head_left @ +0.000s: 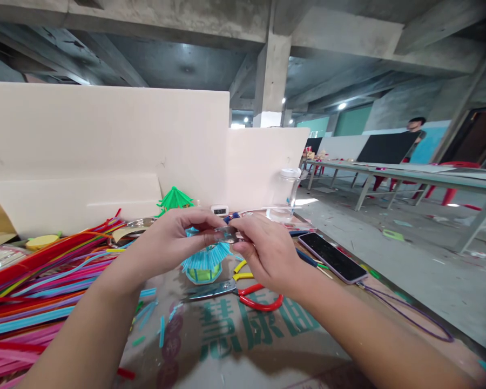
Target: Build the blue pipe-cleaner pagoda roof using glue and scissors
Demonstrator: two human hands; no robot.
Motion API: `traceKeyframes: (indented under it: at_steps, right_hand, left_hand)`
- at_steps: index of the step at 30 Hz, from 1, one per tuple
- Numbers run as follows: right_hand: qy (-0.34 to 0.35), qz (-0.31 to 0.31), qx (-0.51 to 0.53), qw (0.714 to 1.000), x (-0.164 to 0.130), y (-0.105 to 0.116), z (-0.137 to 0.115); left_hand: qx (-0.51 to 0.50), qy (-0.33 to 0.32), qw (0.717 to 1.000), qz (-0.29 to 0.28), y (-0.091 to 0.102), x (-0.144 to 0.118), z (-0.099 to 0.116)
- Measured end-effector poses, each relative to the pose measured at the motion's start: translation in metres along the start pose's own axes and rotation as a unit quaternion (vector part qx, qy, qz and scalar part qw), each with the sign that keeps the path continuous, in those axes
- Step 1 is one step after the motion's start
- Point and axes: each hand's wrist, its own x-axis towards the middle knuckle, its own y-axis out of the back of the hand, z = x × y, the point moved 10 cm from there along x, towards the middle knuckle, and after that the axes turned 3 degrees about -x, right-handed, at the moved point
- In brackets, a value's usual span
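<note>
My left hand and my right hand meet in front of me, fingers pinched together. Between their fingertips is a small shiny piece, partly covered by the fingers; its kind is not clear. A dark blue bit shows just above it. Behind and below the hands stands a light-blue pleated model with a roof-like skirt and a yellow-green inside. Scissors with red handles lie under my right hand, beside a yellow handle. Dark blue handles show past the right hand.
Bundles of coloured pipe cleaners cover the table's left side. A green roof-shaped model, a small white timer and a clear bottle stand by the white board. A phone lies right. Across the aisle stands a person.
</note>
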Motion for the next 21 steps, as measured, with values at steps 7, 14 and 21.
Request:
traceKeyframes:
  at_steps: [7,14,21]
  right_hand:
    - [-0.001,-0.002,0.008,1.0,0.0001,0.0007,0.001]
    - [-0.001,-0.001,0.01,1.0,0.0005,0.0018,0.0017]
    - [0.003,0.004,0.005,1.0,-0.0017,0.0021,-0.0018]
  left_hand:
    - [0.003,0.0,1.0,0.003,-0.0005,0.0006,0.0021]
    - [0.003,-0.009,1.0,0.006,0.0023,0.0009,0.0005]
    - [-0.015,-0.006,1.0,-0.004,-0.0016,0.0,0.0035]
